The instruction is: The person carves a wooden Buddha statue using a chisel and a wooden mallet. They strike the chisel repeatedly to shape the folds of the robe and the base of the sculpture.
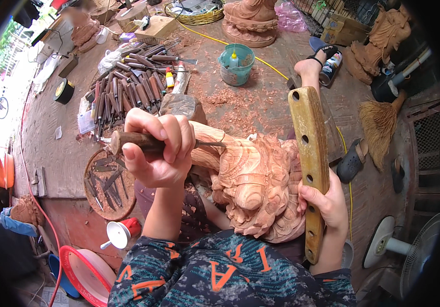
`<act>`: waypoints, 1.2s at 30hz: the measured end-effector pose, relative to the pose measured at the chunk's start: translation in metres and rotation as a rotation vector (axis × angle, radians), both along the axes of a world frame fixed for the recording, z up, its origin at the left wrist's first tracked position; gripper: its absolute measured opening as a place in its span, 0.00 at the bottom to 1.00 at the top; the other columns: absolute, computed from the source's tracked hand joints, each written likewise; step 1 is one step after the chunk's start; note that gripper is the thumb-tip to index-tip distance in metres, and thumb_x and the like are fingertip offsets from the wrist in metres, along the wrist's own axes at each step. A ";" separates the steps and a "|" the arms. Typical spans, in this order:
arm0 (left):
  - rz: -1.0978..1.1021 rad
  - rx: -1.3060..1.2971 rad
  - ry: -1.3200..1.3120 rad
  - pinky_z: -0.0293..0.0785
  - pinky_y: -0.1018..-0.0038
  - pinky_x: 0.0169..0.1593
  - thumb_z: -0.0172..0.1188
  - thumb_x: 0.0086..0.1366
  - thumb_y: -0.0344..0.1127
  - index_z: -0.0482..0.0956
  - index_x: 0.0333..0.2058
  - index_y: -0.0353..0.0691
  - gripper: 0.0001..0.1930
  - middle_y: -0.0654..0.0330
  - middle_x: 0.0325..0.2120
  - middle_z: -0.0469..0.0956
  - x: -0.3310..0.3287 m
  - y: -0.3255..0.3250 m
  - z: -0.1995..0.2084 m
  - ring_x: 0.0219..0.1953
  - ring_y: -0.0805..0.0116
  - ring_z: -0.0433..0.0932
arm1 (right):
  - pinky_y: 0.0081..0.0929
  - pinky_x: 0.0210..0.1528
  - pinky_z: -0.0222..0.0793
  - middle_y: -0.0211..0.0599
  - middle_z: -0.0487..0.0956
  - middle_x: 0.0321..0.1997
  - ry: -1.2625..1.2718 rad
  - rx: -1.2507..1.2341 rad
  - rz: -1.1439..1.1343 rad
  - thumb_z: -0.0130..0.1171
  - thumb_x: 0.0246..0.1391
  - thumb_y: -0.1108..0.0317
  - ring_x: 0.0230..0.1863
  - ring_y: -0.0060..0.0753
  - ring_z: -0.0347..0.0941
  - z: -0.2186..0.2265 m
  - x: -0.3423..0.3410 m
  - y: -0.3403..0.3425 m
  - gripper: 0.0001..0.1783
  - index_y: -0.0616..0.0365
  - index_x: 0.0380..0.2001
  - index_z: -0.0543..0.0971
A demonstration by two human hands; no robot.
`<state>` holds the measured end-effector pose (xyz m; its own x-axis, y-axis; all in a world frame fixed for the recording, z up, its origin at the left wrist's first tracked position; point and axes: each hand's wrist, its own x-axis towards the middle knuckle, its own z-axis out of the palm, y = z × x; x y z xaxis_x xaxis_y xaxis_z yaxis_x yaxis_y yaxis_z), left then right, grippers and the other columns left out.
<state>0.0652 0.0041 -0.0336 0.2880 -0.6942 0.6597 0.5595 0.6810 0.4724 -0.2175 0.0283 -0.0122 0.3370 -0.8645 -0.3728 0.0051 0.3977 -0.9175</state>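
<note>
In my left hand (pixel 166 158), fingers wrapped round its dark wooden handle, is a carving chisel (pixel 140 144). Its thin steel shank points right, over a reddish wood carving (pixel 253 176) with deep relief, which rests in my lap. The cutting tip is too small to make out against the wood, so I cannot tell if it touches. My right hand (pixel 330 202) grips a long, slightly curved flat wooden bar (pixel 312 138) with a row of holes, held upright at the carving's right side.
Many chisels (pixel 133 87) lie piled ahead on the left, beyond a wooden block (pixel 183 106). A round tray (pixel 91 192) holds blades. Shavings surround a teal bucket (pixel 236 66). Rightward are a straw broom (pixel 381 125), a clog (pixel 352 162) and a fan (pixel 422 250). A yellow cable (pixel 266 61) crosses the floor.
</note>
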 end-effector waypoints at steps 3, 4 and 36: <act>-0.039 0.041 0.000 0.52 0.81 0.14 0.50 0.64 0.60 0.63 0.31 0.36 0.27 0.67 0.12 0.61 -0.001 0.002 -0.002 0.11 0.79 0.56 | 0.18 0.22 0.68 0.30 0.72 0.25 -0.026 -0.004 -0.001 0.62 0.51 0.72 0.20 0.18 0.69 -0.001 -0.001 0.000 0.23 0.64 0.49 0.67; -0.021 0.046 -0.012 0.52 0.82 0.14 0.50 0.64 0.61 0.64 0.31 0.36 0.27 0.67 0.12 0.61 -0.002 0.002 -0.002 0.11 0.79 0.56 | 0.18 0.22 0.68 0.30 0.72 0.25 -0.025 -0.008 0.002 0.63 0.51 0.72 0.20 0.18 0.69 -0.001 -0.001 0.000 0.23 0.64 0.49 0.67; 0.020 0.333 -0.277 0.58 0.84 0.19 0.55 0.63 0.26 0.69 0.26 0.36 0.07 0.69 0.16 0.67 -0.007 -0.020 0.027 0.16 0.84 0.62 | 0.28 0.43 0.73 0.44 0.79 0.43 0.912 -1.604 0.303 0.58 0.43 0.86 0.44 0.31 0.78 0.136 0.063 -0.058 0.28 0.60 0.51 0.70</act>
